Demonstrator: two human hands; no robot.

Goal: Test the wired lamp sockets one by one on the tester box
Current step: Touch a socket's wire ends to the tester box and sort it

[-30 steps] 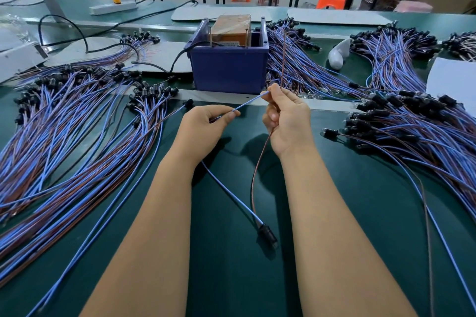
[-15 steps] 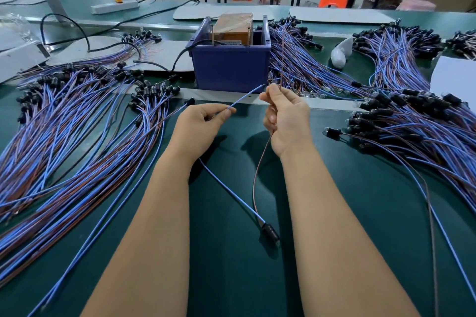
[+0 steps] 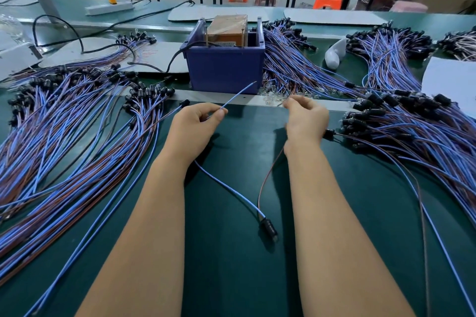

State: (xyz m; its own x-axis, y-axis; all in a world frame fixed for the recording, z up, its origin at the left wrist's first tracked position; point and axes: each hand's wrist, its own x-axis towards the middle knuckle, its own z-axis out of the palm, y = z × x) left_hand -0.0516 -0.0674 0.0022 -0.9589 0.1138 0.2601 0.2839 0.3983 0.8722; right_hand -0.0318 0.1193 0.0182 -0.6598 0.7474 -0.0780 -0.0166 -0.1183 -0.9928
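left hand [image 3: 194, 123]: pinches blue wire [image 3: 231, 192]
right hand [image 3: 306, 121]: pinches brown wire [image 3: 265, 183]
socket [image 3: 269, 229]: lies on worktop [image 3: 231, 278]

Nothing readable anywhere, honestly. Brown box [image 3: 227, 29] sitting inside the blue bin [image 3: 224, 72] has a strip of something printed along its lower front edge, but way too small and blurry to make out a single letter. No markings visible on the black lamp socket [image 3: 268, 228] lying on the green mat. White power strip [image 3: 109, 8] at the back shows no legible brand either. White sheet [image 3: 451, 82] at the right edge looks blank from this angle.
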